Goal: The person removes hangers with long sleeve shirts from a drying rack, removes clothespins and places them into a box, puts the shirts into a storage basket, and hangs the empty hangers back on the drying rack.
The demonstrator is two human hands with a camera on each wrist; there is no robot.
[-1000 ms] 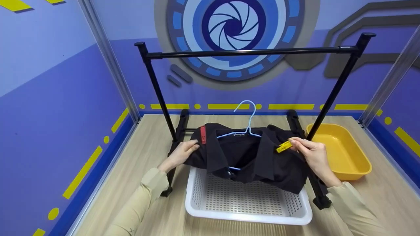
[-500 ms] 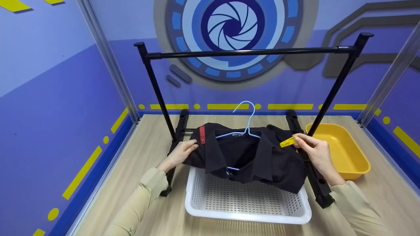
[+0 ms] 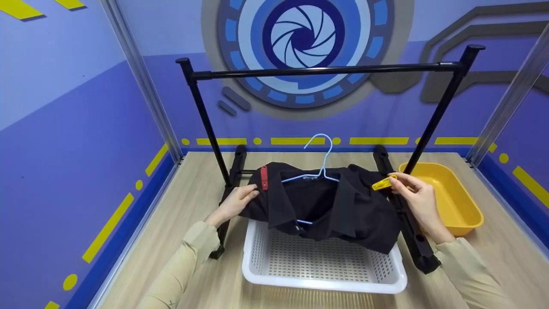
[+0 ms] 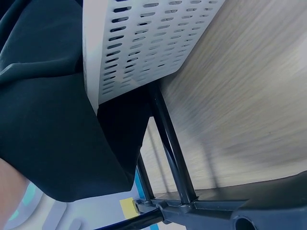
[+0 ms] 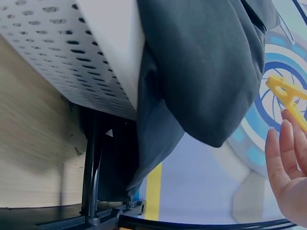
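A black collared shirt [image 3: 373, 219] lies draped over the white basket [image 3: 326, 284], with a light blue hanger [image 3: 324, 161] inside its neck opening, hook upward. On the shirt's left shoulder area sits a red clothespin [image 3: 264, 178]. My left hand [image 3: 233, 204] grips the shirt at its left edge, just below that clothespin; only a bit of the hand shows in the left wrist view. Between thumb and fingers, my right hand [image 3: 418, 201] pinches a yellow clothespin [image 3: 381, 184] by one end. In the right wrist view, this clothespin [image 5: 286, 96] stands apart from the cloth.
A black rack [image 3: 317, 71] stands behind and around the basket, its bar above the hanger and its feet [image 3: 422, 259] on the wooden table [image 3: 180, 240]. Behind the right hand is a yellow tray [image 3: 454, 201]. Purple-blue panels enclose the table at the back and sides.
My right hand has shifted slightly right with the yellow clothespin, drawing away from the shirt's collar. The left hand and the shirt have hardly moved.
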